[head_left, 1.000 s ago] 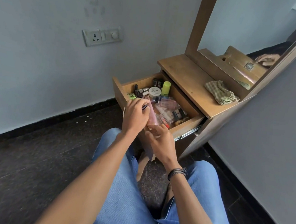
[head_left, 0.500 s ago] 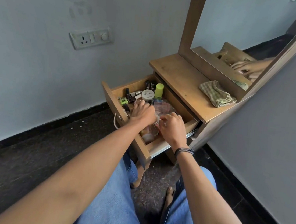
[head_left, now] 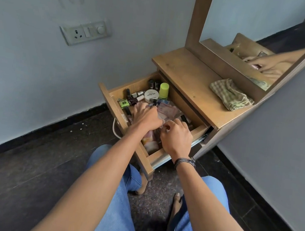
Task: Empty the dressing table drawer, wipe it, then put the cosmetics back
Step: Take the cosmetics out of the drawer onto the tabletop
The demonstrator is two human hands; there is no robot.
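I see the drawer (head_left: 114, 109) pulled out of the dressing table (head_left: 186, 72), full of cosmetics: a white tin (head_left: 151, 95) whose lid reads "NAIL POLISH" (smaller print unreadable), a lime-capped bottle (head_left: 164, 90), and a green bottle (head_left: 124, 103) whose label is too small to read. My right hand (head_left: 176, 138) is inside, fingers curled and pinching a clear pouch (head_left: 164, 112). My left hand (head_left: 146, 116) lies knuckles-up on the same pouch, fingers bent, grip can't tell; a checked cloth (head_left: 231, 94) sits on the tabletop.
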